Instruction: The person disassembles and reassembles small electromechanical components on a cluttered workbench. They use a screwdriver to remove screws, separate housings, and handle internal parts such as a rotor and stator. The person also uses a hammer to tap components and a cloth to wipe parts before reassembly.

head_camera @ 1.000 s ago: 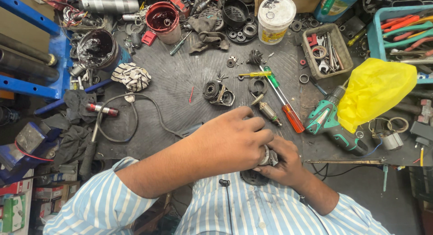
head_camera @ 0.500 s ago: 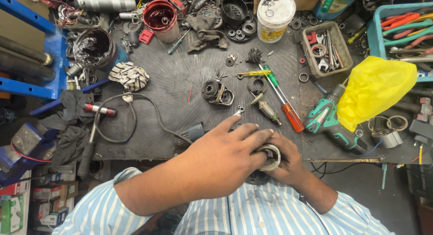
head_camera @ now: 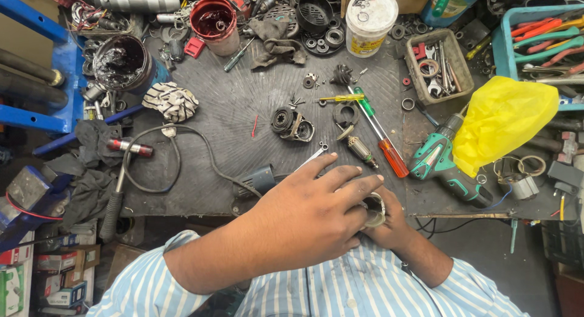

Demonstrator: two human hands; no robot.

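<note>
Since the earlier frames, the left hand (head_camera: 307, 217) has slid lower and nearer the body, its fingers now spread flat and wide over the round grey metal ring-shaped part (head_camera: 374, 210) instead of bunched higher up on the mat. That part sits just off the near edge of the dark ribbed rubber mat (head_camera: 231, 104), in front of the blue-and-white striped shirt (head_camera: 340, 289), and only its right rim shows past the fingertips. The right hand (head_camera: 392, 227) cups the part from below and from the right, fingers curled around it; how tightly they close I cannot tell, as the left hand covers most of them

Just beyond the left fingertips lie a small copper-wound motor armature (head_camera: 360, 150) and a screwdriver with a green and orange handle (head_camera: 377, 134). A black geared motor housing (head_camera: 291, 124) rests near the middle of the mat. To the right, a teal and black cordless drill (head_camera: 441, 165) lies partly under a crumpled yellow plastic bag (head_camera: 502, 119). A black cable (head_camera: 182, 150) loops across the left of the mat
</note>
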